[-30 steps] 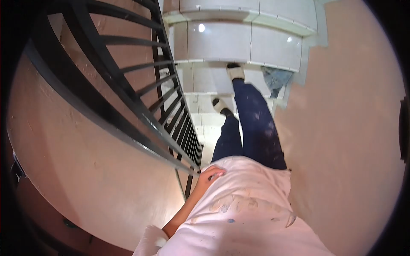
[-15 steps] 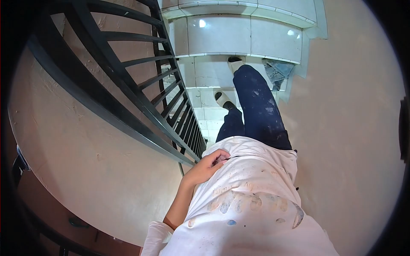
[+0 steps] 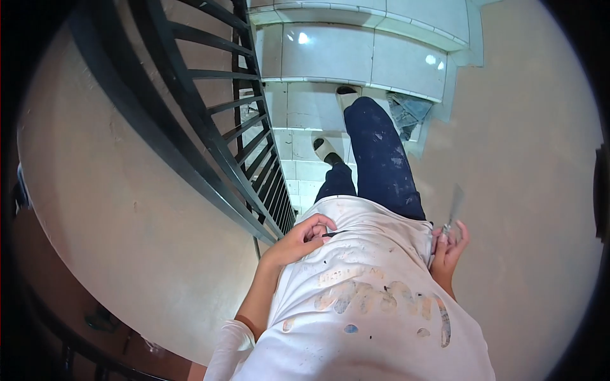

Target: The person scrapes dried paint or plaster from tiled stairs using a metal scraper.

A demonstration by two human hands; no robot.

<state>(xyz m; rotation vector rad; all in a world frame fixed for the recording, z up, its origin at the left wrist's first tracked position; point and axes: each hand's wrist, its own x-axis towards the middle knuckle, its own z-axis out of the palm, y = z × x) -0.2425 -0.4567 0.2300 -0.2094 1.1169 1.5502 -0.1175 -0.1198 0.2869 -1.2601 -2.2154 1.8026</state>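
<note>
My left hand (image 3: 308, 238) is curled at the waist of the stained white shirt (image 3: 375, 286), with a thin dark item (image 3: 335, 233) at its fingertips. What that item is cannot be made out. On the other side of the shirt, my right hand (image 3: 448, 244) grips a putty knife (image 3: 453, 209) by its handle, its thin blade pointing up and away from me. The blade looks slightly blurred.
Pale tiled steps (image 3: 327, 51) lie ahead, under my slippered feet. A black metal railing (image 3: 216, 146) runs along the left. Crumpled blue-grey material (image 3: 408, 113) rests on a step beside the plain wall (image 3: 521, 190) at the right.
My right hand has come into view with the putty knife. My left hand stays at the shirt, slightly further left, and a dark item now shows at its fingers. The railing's position has shifted in view.
</note>
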